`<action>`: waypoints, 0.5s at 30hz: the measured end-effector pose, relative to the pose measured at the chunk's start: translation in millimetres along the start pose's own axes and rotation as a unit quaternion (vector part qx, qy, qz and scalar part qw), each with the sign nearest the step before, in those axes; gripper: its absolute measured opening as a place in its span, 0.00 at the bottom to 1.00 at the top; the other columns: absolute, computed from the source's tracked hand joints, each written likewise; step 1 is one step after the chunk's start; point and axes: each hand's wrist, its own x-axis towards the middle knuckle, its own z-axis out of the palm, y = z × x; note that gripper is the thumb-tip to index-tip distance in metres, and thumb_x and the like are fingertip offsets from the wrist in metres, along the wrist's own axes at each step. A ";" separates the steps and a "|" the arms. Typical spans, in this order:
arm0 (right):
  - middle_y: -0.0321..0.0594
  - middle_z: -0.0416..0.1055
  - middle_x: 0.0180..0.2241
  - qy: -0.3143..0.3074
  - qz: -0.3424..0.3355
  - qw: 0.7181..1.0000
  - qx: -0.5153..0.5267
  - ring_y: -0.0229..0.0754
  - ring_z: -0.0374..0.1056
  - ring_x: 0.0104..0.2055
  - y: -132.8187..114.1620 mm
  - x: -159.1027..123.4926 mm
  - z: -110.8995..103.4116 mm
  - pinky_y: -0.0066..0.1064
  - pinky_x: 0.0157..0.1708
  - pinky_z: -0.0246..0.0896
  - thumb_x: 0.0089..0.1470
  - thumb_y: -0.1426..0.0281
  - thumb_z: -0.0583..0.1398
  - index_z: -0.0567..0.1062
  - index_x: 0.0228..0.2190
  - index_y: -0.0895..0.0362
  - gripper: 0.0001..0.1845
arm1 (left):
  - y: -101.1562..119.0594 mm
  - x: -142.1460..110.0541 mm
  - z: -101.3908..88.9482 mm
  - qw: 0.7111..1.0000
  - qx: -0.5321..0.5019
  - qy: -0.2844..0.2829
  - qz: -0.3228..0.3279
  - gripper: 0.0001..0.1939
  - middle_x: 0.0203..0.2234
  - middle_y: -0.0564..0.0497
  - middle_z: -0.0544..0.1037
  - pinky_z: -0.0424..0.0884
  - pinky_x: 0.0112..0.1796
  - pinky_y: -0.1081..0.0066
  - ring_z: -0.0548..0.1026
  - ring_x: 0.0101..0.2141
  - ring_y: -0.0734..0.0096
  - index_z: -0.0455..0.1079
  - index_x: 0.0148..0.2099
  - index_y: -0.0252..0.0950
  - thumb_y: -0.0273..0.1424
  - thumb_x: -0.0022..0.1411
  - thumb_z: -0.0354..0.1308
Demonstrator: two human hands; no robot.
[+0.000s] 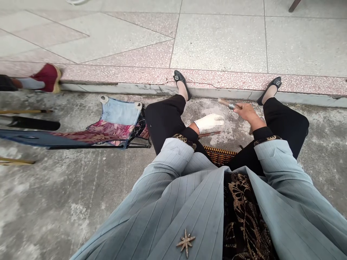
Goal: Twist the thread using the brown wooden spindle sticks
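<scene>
Currently, a short stick [224,102] is sitting in the right hand [245,111], above the concrete ground [92,202] and between the spread knees. Silvery wire [232,106] is circling it just beside the grip; its pale end is pointing toward the left. Right fingers are closing around the other end. Step in hand, as judged: holding the wired stick out in front. Left hand [210,122], in a white glove, is hovering near, apart from the stick; its fingers are lying close together, slightly bent. Palm is facing out of sight, so cannot tell whether it is holding anything. Any contact between glove and stick would be calling for crossing that gap.

Below the glove, a thin reddish stick [214,134] is showing. Nearer the body, a woven wicker piece [221,156] is filling the space between the thighs. Black shoes [272,88] are resting at the step edge [217,90], probably limiting forward reach. Off left, a folding chair [116,130] is standing; beyond it, another person's red shoe [48,77] is showing.
</scene>
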 end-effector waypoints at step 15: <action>0.36 0.76 0.30 -0.387 -0.100 0.904 0.150 0.37 0.66 0.28 -3.7 -11.0 -7.2 0.31 0.34 0.62 0.43 0.64 0.70 0.81 0.48 0.56 0.28 | -2.6 -6.4 -25.5 0.980 -0.153 0.106 -0.070 0.13 0.23 0.53 0.70 0.60 0.28 0.74 0.63 0.23 0.77 0.69 0.31 0.32 0.38 0.58 0.58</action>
